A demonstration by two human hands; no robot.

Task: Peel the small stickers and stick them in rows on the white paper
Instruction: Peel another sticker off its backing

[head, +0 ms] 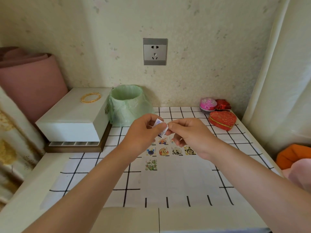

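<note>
A white paper point(178, 179) lies on the checked tablecloth point(94, 167) in front of me. Several small cartoon stickers are stuck on it in rows: a partly hidden top row, a full second row point(170, 151), and one green sticker point(151, 164) alone below. Above the paper, my left hand point(144, 130) pinches a small white sticker strip point(159, 126). My right hand point(186, 132) pinches the strip's right edge with thumb and forefinger. The two hands meet at the strip and hide part of the top row.
A bin lined with a green bag point(127, 103) stands behind the hands. A white box point(72, 118) with a gold bracelet point(90, 97) sits at the left. A heart-shaped red box point(222, 120) and a pink round box point(208, 105) sit at the back right.
</note>
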